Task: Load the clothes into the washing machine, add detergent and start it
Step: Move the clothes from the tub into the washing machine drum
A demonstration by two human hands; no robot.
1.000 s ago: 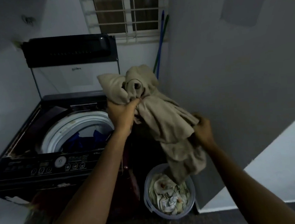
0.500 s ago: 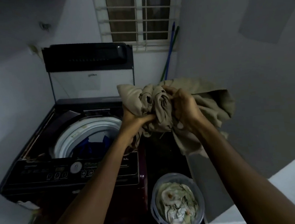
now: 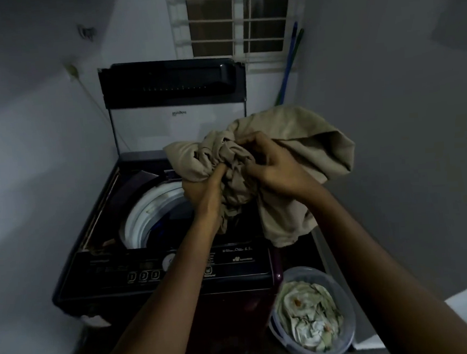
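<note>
The washing machine (image 3: 159, 238) fills the frame from centre toward 8 o'clock, a dark top-loader. Its lid (image 3: 172, 82) stands raised upright at the back, at about 11 o'clock from the middle of the frame, with a clear panel below the dark top band. The white rim of the drum (image 3: 145, 211) is open to view, and something blue lies inside it, too dim to name. A control panel (image 3: 150, 270) with a round dial and a row of buttons runs along the machine's front edge.

A beige garment (image 3: 294, 144) is bunched up in the air just right of centre, above the machine's right rear corner and partly over the drum opening. Its loose end hangs down toward 5 o'clock, past the machine's right side.

At 5 o'clock, on the floor just beside the machine, stands a translucent bucket (image 3: 345, 302) holding crumpled pale clothes (image 3: 307, 316).

The left hand (image 3: 202, 190) grips the garment from below, fingers curled up into the gathered folds. The right hand (image 3: 270, 165) holds the same bundle from the right, fingers curled round the cloth, touching the left hand's fingertips.

At 12 o'clock a barred window (image 3: 236, 17) sits in the wall, and two thin poles (image 3: 288, 66), one blue and one green, lean in the corner at 1 o'clock.
</note>
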